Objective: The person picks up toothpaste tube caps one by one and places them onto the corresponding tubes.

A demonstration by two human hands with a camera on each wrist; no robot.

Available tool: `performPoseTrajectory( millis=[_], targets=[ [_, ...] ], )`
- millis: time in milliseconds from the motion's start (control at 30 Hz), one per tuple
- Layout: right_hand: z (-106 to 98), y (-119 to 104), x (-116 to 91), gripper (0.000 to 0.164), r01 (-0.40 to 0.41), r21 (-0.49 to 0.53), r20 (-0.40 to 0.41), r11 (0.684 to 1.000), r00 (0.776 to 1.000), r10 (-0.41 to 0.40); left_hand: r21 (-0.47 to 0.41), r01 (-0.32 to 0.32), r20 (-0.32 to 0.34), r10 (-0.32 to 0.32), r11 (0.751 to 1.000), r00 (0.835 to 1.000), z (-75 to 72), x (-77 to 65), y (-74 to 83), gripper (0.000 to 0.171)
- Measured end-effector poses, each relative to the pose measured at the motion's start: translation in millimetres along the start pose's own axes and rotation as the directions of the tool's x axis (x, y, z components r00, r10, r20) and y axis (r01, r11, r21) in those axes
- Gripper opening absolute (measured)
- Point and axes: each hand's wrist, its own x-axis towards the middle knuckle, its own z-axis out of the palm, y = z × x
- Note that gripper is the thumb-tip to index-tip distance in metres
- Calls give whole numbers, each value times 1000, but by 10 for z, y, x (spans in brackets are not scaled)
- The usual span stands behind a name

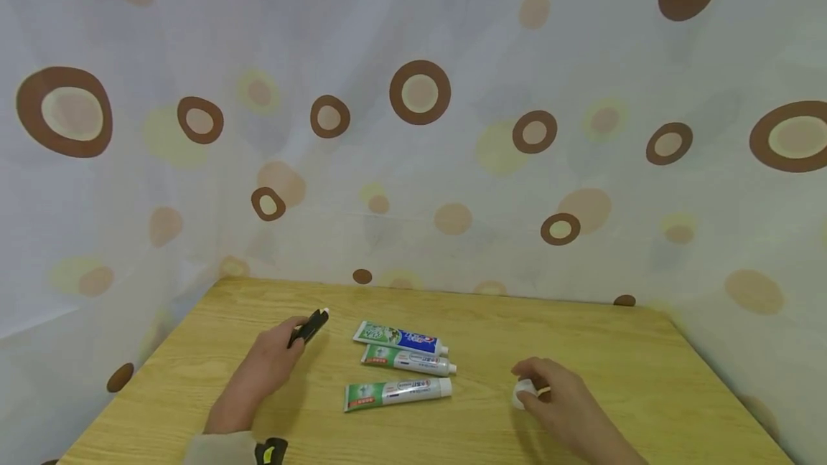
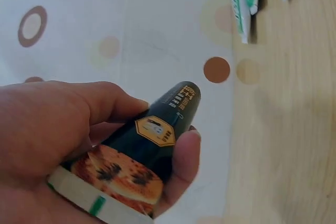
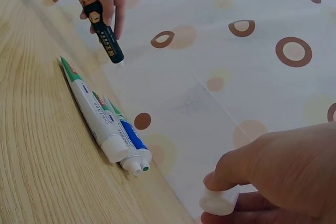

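My left hand (image 1: 270, 357) grips a black toothpaste tube (image 2: 170, 111) above the table's left side, its bare white nozzle pointing away in the head view. In the left wrist view the thumb and fingers wrap the tube's sides, near its orange picture. To the right, my right hand (image 1: 568, 404) pinches a white cap (image 3: 219, 201) between thumb and fingers, low over the table. Between the hands lie a blue-and-green toothpaste tube (image 1: 400, 338), a white-and-green tube (image 1: 413, 362) touching it, and a nearer white-and-green tube (image 1: 400, 393) with a wide white cap on.
The wooden table (image 1: 478, 436) runs back to a white curtain (image 1: 465, 171) with brown and beige circles, which also hangs along both sides. A dark wristband (image 1: 271, 451) shows by the left sleeve (image 1: 220, 449).
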Motion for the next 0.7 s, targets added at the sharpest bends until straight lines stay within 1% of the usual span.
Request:
performPoseTrajectory(
  millis=[133, 267, 400, 633, 700],
  targets=[
    [-15, 4, 8, 28, 12, 3, 0, 1000, 1000, -12, -3, -44, -42, 44, 999, 998, -22, 1, 101, 40],
    [-17, 16, 5, 29, 24, -1, 13, 1000, 1000, -24, -25, -66, -79, 64, 998, 995, -39, -20, 178, 38],
    [-9, 8, -3, 27, 24, -6, 1, 1000, 1000, -24, -53, -82, -119, 75, 995, 990, -45, -27, 225, 35],
    [-4, 13, 0, 28, 40, -3, -3, 999, 999, -40, -77, -120, -136, 109, 990, 985, -9, -20, 297, 34],
    [3, 17, 2, 29, 41, -1, -4, 999, 999, -41, -105, -124, -132, 110, 987, 985, 11, -23, 321, 34]
  ],
)
